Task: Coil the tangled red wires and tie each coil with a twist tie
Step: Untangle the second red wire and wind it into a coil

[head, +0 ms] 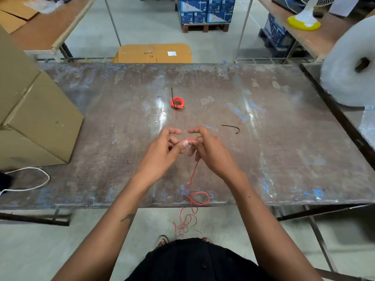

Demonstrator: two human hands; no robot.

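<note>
Both the left hand and right hand pinch a thin loose red wire. It trails in loops off the worktop. A tied coil lies beyond.

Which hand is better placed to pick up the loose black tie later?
Probably the right hand: the loose tie lies just beyond it on its side of the table, while the left hand is farther away.

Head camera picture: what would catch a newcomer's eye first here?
Two hands, left hand and right hand, meet mid-table, pinching a loose red wire that trails over the near edge toward the floor. Farther back lies a finished red coil, tied in black; a spare black twist tie lies to its right.
</note>
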